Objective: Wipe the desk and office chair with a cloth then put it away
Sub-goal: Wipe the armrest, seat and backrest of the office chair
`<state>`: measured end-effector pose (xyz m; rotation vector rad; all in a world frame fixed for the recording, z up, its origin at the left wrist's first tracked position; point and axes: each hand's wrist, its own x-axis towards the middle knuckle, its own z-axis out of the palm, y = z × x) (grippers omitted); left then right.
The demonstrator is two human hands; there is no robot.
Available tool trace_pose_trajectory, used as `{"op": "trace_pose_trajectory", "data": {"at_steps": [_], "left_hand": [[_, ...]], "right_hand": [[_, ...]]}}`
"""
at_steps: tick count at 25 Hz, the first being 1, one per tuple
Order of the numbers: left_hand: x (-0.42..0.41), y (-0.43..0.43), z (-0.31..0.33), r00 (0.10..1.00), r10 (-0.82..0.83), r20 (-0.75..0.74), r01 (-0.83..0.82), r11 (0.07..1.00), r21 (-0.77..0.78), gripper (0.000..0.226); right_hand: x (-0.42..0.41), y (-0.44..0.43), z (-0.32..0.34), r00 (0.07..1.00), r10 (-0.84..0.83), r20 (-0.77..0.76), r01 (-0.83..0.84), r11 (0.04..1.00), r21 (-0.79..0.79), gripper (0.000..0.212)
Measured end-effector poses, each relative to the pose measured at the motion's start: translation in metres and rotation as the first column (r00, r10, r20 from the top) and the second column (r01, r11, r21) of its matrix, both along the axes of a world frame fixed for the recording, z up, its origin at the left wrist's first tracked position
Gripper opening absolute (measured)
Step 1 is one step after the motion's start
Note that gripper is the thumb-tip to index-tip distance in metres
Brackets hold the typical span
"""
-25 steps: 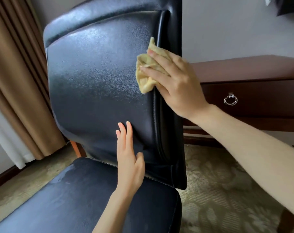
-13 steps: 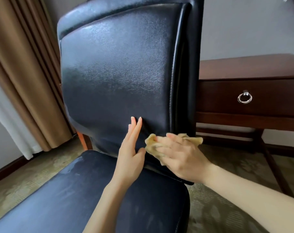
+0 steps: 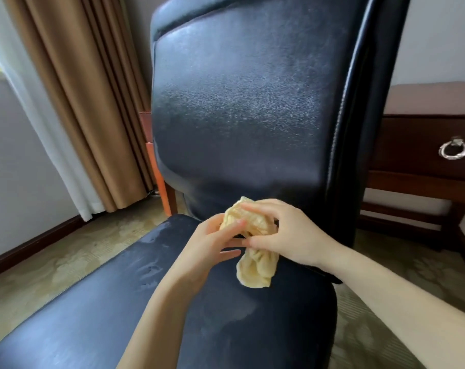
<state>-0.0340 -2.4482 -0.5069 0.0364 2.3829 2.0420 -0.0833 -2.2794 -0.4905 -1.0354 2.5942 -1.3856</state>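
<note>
A black leather office chair (image 3: 242, 107) fills the middle of the view, its tall backrest upright and its seat (image 3: 172, 315) streaked with damp marks. A crumpled yellow cloth (image 3: 255, 267) hangs just above the back of the seat. My right hand (image 3: 287, 235) grips the cloth's upper part. My left hand (image 3: 207, 246) meets it from the left and pinches the bunched top with thumb and fingers. The dark wooden desk (image 3: 423, 102) stands behind the chair on the right.
The desk's drawer front carries a metal ring pull (image 3: 454, 150). Brown curtains (image 3: 93, 102) and a white sheer hang at the left beside a wall with a dark baseboard. Patterned carpet (image 3: 66, 257) covers the floor around the chair.
My right hand swept the cloth down the backrest's right edge to the seat joint. My left hand left the backrest and took hold of the cloth together with the right.
</note>
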Motion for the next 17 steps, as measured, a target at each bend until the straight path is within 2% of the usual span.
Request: {"op": "trace_pose_trajectory", "data": {"at_steps": [2, 4, 6, 8, 10, 13, 14, 15, 17], "left_hand": [[0.001, -0.016, 0.005, 0.994, 0.1, -0.053, -0.103, 0.993, -0.05, 0.021], [0.0, -0.032, 0.009, 0.988, 0.123, -0.092, -0.124, 0.992, -0.007, 0.021], [-0.003, -0.045, 0.014, 0.986, 0.119, -0.118, -0.105, 0.987, 0.123, 0.024], [-0.008, -0.055, 0.018, 0.983, 0.132, -0.127, -0.094, 0.959, 0.266, 0.027], [-0.015, -0.061, 0.02, 0.983, 0.085, -0.161, -0.03, 0.948, 0.316, 0.03], [-0.023, -0.064, 0.02, 0.983, 0.059, -0.174, -0.013, 0.967, 0.254, 0.032], [-0.024, -0.064, 0.019, 0.984, 0.07, -0.167, -0.032, 0.975, 0.219, 0.032], [-0.026, -0.065, 0.019, 0.983, 0.087, -0.163, -0.057, 0.981, 0.183, 0.031], [-0.027, -0.067, 0.016, 0.963, 0.197, -0.185, -0.187, 0.98, 0.07, 0.03]], "right_hand": [[-0.002, -0.014, 0.008, 0.97, 0.134, 0.202, -0.119, 0.99, -0.081, 0.06], [-0.005, -0.02, 0.018, 0.895, 0.283, 0.345, -0.195, 0.943, -0.269, 0.049], [-0.012, -0.023, 0.025, 0.864, 0.321, 0.388, -0.141, 0.894, -0.426, 0.043], [-0.021, -0.028, 0.028, 0.828, 0.294, 0.478, -0.001, 0.853, -0.522, 0.041], [-0.027, -0.034, 0.025, 0.713, 0.362, 0.601, 0.062, 0.821, -0.568, 0.038], [-0.025, -0.039, 0.02, 0.492, 0.486, 0.723, -0.021, 0.837, -0.547, 0.028], [-0.023, -0.04, 0.018, 0.476, 0.485, 0.733, -0.067, 0.851, -0.52, 0.025], [-0.024, -0.043, 0.016, 0.504, 0.46, 0.731, -0.102, 0.872, -0.479, 0.025], [-0.028, -0.051, 0.012, 0.609, 0.365, 0.704, -0.042, 0.902, -0.431, 0.023]]}}
